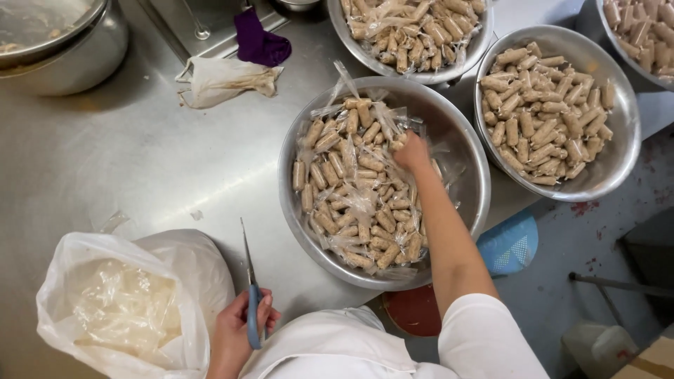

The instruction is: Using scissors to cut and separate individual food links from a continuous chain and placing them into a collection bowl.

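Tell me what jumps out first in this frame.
The big metal bowl at centre, heaped with small tan rolls in clear plastic wrap, where the right hand reaches in. Two more bowls of rolls, one to its right and one above, crowd the steel table. At lower left, the left hand holds blue-handled scissors beside a white bag of crumpled plastic.
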